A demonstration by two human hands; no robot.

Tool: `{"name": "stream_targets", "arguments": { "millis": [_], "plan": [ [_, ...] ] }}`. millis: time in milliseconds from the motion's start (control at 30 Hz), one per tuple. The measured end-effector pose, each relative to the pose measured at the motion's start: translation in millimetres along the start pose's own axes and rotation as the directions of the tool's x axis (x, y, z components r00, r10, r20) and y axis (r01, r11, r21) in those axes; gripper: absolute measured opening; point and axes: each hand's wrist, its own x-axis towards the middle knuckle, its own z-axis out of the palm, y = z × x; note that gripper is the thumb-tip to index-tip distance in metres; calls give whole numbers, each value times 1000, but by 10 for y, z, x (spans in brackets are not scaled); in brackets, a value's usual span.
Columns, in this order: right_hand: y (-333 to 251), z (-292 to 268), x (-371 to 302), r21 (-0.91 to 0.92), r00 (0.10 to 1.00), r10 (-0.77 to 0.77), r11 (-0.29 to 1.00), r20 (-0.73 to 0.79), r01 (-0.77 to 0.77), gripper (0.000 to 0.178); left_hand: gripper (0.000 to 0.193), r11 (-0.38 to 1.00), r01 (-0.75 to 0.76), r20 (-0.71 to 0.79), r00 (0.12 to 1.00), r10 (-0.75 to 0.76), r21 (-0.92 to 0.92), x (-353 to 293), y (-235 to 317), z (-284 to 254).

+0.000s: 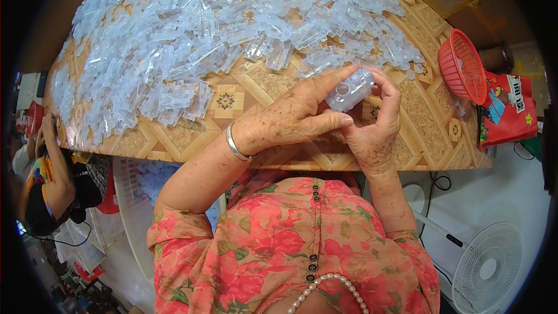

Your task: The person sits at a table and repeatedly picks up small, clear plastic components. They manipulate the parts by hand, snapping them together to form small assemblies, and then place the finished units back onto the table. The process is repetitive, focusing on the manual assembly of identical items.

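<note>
Left hand (pixel 290 115) slants rightward, meeting right hand (pixel 372 139) around a clear piece (pixel 351 91).

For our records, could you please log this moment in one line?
left hand: holding clear plastic piece; right hand: same piece; table: loose clear parts

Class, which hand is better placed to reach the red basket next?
Probably the right hand: it lies nearer the red basket, whereas the left hand would cross past it. Both hands are at the clear plastic piece.

From where I stand, the wood-patterned table (pixel 415 110) spans the room; pale floor (pixel 511 186) lies below; white fan (pixel 488 267) at right.
</note>
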Motion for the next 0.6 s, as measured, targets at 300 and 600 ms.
{"name": "stream_targets", "arguments": {
  "millis": [300,600],
  "plan": [
    [-103,-314,67,-104,976,-48,992,212,71,58,39,965,-23,-9,1000,27,259,28,71,-4],
    [-11,-314,-50,-160,961,55,987,271,-11,39,34,764,-39,1,999,51,644,38,56,69]
  ]
}}
